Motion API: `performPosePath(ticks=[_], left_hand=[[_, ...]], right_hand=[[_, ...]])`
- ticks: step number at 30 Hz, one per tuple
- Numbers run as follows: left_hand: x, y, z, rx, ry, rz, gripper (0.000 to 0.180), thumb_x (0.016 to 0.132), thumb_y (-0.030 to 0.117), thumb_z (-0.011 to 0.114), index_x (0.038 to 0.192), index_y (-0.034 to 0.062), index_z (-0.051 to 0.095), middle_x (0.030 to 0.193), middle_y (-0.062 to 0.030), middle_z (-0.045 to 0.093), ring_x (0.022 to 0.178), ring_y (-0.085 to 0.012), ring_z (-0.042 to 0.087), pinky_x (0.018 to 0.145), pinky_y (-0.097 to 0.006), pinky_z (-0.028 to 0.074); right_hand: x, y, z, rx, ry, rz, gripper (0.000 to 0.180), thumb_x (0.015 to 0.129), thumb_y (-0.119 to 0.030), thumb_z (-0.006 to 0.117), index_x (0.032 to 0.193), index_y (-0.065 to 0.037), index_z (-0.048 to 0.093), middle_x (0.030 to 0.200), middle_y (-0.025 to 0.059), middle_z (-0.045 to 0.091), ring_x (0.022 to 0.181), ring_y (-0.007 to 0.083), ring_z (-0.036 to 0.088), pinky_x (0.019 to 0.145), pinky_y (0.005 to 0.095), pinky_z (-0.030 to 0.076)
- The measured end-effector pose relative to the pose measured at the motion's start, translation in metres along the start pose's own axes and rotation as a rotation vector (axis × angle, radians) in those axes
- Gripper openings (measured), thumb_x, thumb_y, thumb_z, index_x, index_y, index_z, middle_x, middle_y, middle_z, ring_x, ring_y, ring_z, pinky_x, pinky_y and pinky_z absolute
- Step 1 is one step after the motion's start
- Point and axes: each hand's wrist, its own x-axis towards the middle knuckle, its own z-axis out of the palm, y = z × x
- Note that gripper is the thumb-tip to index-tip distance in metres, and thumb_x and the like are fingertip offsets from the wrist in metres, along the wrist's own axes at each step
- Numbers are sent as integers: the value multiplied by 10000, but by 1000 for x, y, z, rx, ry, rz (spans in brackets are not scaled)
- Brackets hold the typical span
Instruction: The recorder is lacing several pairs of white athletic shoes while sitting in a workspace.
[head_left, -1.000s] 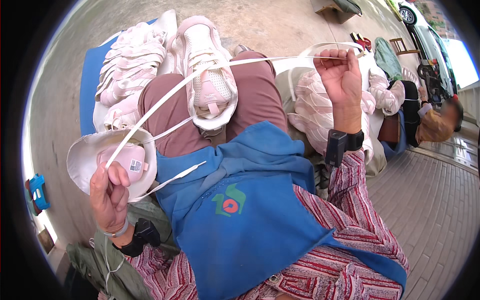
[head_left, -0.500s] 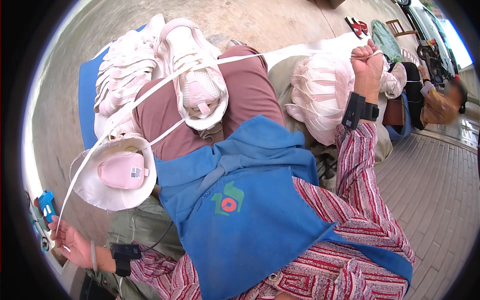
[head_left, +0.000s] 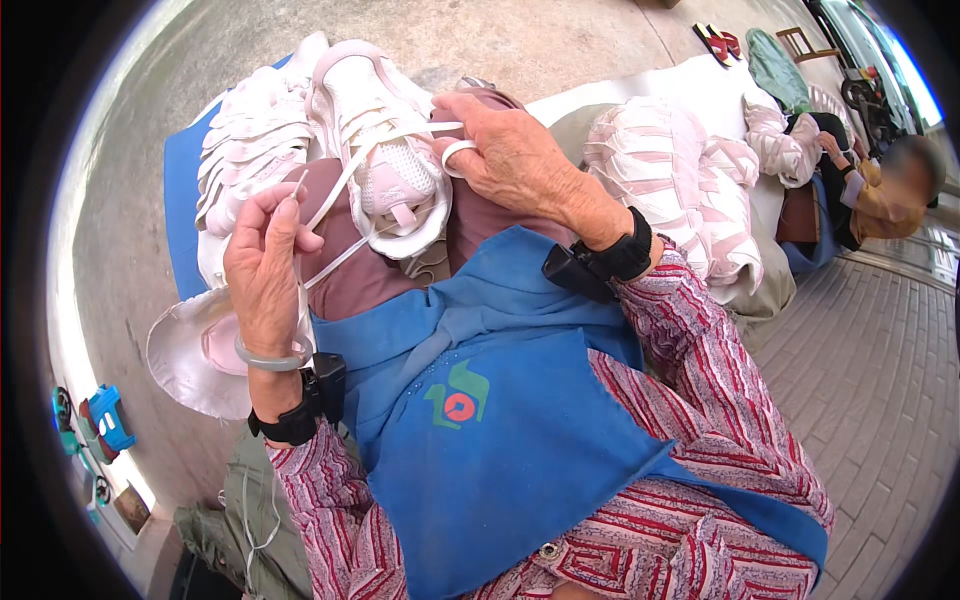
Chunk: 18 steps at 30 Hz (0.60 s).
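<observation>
Shoe upper (head_left: 390,185), wht + pale pink: lies on thighs in mauve trousers (head_left: 478,210), toe pointing away, heel opening toward wearer; shows mesh + pink tongue tab.

Lace (head_left: 342,187), wht, flat: runs from R hand across upper's opening, then bends down to L hand. 2nd strand: leaves near heel opening, slants down-left to L hand; same lace or not, can't tell.

L hand (head_left: 265,270): is raised just L of upper, thumb + forefinger tips pressed tog., pinching lace; thin tip pokes up above them. Wears grey bangle (head_left: 265,360) + blk wrist device (head_left: 325,385).

R hand (head_left: 515,165): hangs over R side of upper, back of hand up, fingers curled in, gripping lace, w/ small loop round a finger. Wears blk strap device (head_left: 610,255).

2nd upper (head_left: 175,355): sits L, partly hidden behind L hand/wrist.

Further L: overlapping row of uppers (head_left: 255,150) by blue sheet (head_left: 185,190).

R: bound bundles of uppers (head_left: 650,180), near wht sheet (head_left: 600,90).

Lap/torso: blue apron (head_left: 520,420), grn + red motif; striped sleeves (head_left: 690,340).

Far R: co-worker (head_left: 885,205), ochre top, seated nr grn bag (head_left: 775,70), red sandals (head_left: 712,45).
</observation>
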Motion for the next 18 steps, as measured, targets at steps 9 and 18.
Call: performPosePath(ticks=[9, 18], left_hand=[[23, -4, 15, 585, -64, 30, 166, 985, 169, 453, 1063, 59, 549, 763, 1, 557, 566, -42, 475, 533, -200, 423], [17, -10, 3, 547, 163, 226, 144, 938, 148, 575, 981, 18, 619, 715, 29, 525, 593, -48, 436, 548, -196, 376]], right_hand=[[21, 14, -19, -173, -32, -103, 197, 810, -150, 562, 979, -78, 634, 838, 139, 651, 806, 337, 629, 712, 436, 495], [2, 0, -33, 326, -122, 277, 263, 767, -114, 550, 1004, -30, 630, 716, 78, 589, 650, 180, 571, 628, 301, 471]])
